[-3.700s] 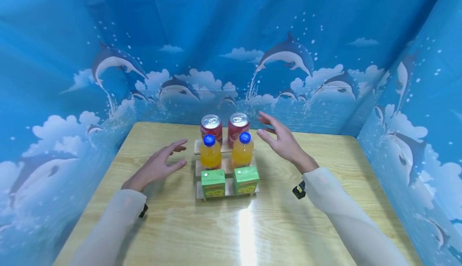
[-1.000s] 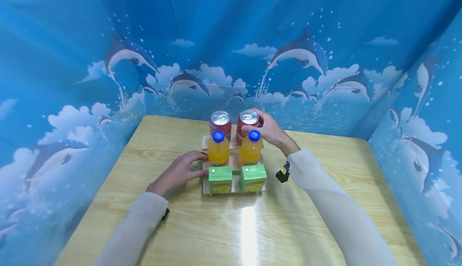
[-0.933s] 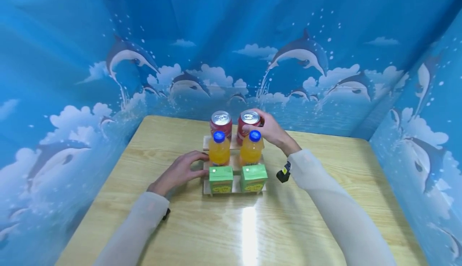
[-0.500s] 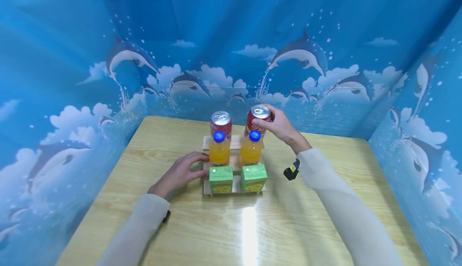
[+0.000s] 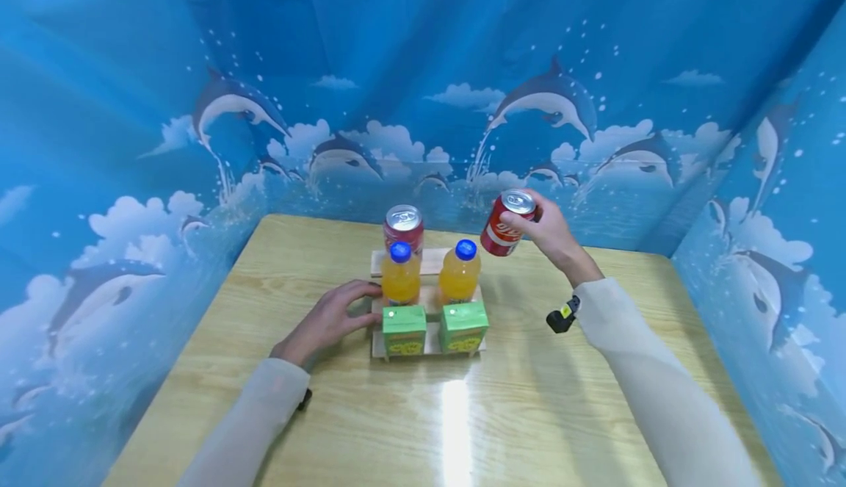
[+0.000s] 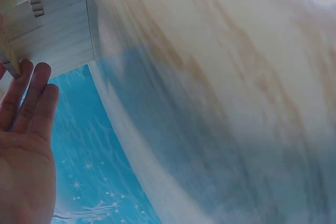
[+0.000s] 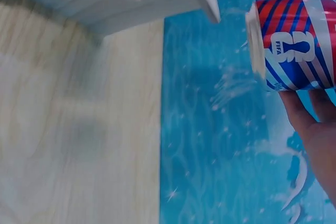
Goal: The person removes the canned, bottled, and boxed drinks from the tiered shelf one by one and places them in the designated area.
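Note:
In the head view, a three-tier wooden display rack (image 5: 430,336) stands on the table. My right hand (image 5: 554,236) grips a red soda can (image 5: 505,231) in the air, right of the rack's top tier, slightly tilted. The right wrist view shows this can (image 7: 299,45) lying across my fingers. My left hand (image 5: 328,322) holds the rack's left side, thumb and fingers at the middle tier's end; the left wrist view shows its fingers (image 6: 37,95) against the wood. Another red can (image 5: 403,230) stands on the top tier.
Two orange juice bottles with blue caps (image 5: 400,278) (image 5: 460,274) stand on the middle tier. Two green juice boxes (image 5: 405,329) (image 5: 465,327) sit on the bottom tier. The wooden table (image 5: 370,428) is bordered by a blue dolphin-print curtain (image 5: 370,105).
Both hands have come in to the rack. My right hand has taken the right can off the top tier and moved it right. My left hand has stayed at the rack lately.

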